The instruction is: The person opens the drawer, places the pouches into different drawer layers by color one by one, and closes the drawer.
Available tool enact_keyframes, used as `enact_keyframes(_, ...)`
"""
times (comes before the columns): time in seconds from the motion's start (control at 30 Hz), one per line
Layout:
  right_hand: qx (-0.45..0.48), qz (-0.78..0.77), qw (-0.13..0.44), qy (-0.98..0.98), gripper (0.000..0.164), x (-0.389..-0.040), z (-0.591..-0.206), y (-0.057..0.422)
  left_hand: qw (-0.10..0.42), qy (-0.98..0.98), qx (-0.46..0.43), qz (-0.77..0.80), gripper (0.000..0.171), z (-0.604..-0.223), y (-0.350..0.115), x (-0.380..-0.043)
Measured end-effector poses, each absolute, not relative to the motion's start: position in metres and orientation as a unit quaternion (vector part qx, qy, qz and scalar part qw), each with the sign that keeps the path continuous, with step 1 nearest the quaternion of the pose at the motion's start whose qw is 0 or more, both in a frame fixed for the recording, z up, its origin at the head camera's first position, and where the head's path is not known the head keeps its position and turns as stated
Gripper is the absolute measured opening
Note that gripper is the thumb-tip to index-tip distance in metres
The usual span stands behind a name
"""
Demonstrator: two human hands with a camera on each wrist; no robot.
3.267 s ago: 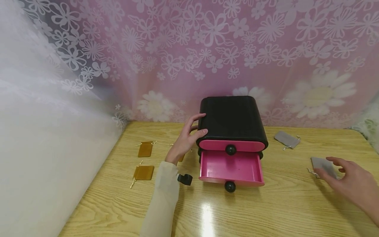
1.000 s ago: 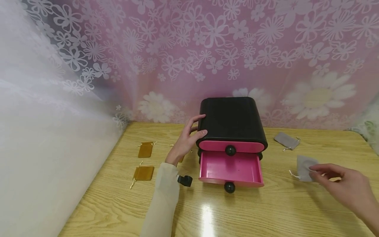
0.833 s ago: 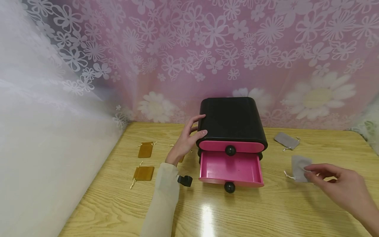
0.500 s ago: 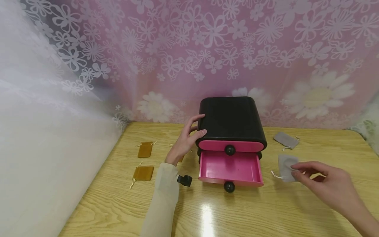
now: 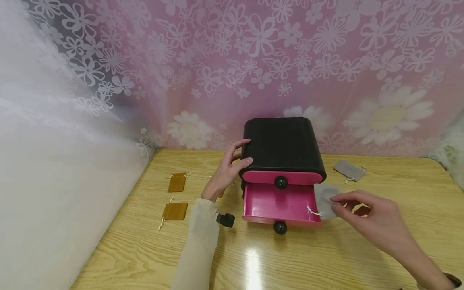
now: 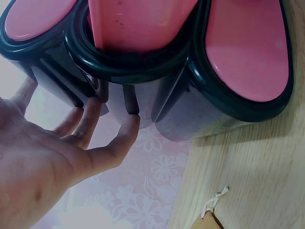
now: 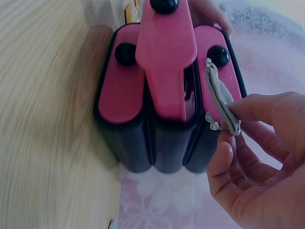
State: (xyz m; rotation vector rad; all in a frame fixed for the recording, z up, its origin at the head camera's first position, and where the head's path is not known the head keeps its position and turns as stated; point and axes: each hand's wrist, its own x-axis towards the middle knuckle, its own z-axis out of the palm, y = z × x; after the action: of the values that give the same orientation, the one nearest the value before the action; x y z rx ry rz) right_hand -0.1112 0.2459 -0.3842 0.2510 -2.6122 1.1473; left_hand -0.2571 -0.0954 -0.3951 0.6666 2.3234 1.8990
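Observation:
A black cabinet [image 5: 282, 143] with pink drawers and round black knobs stands at the back centre of the table. Its middle drawer [image 5: 275, 201] is pulled out, while the top drawer [image 5: 257, 177] and the bottom drawer [image 7: 121, 90] sit pushed in. My left hand [image 5: 226, 173] rests against the cabinet's left side, fingers spread and touching the black shell. Between thumb and fingers, my right hand [image 5: 377, 219] pinches a grey drawstring pouch [image 5: 324, 195] by one end. The pouch hangs above the drawer's right wall, its white cords over the inside of the drawer.
Another grey pouch [image 5: 349, 170] lies on the table to the cabinet's right. On the left lie two mustard-brown pouches, a far one [image 5: 177, 183] and a near one [image 5: 175, 211]. A third brown pouch [image 5: 220, 193] is mostly hidden behind the left wrist. A flowered curtain [image 5: 203, 80] hangs behind.
My right hand has picked the nearer grey pouch up from the table and carried it left to the drawer's right edge. My left hand has stayed on the cabinet.

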Motion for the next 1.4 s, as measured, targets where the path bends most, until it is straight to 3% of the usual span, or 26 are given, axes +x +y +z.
enact_keyframes(0.37, 0.135, 0.402, 0.16, -0.892, 0.022, -0.122, -0.383, 0.213, 0.037, 0.751, 0.22, 0.621, 0.053, -0.395, -0.096, -0.257)
enact_keyframes(0.7, 0.163, 0.391, 0.144, -0.894, 0.019, -0.129, -0.389, 0.195, 0.04, 0.751, 0.22, 0.621, 0.052, -0.395, -0.096, -0.257)
enact_keyframes(1.4, 0.196, 0.359, 0.165, -0.897, 0.022, -0.131, -0.395, 0.184, 0.033, 0.752, 0.225, 0.618, 0.053, -0.397, -0.097, -0.259)
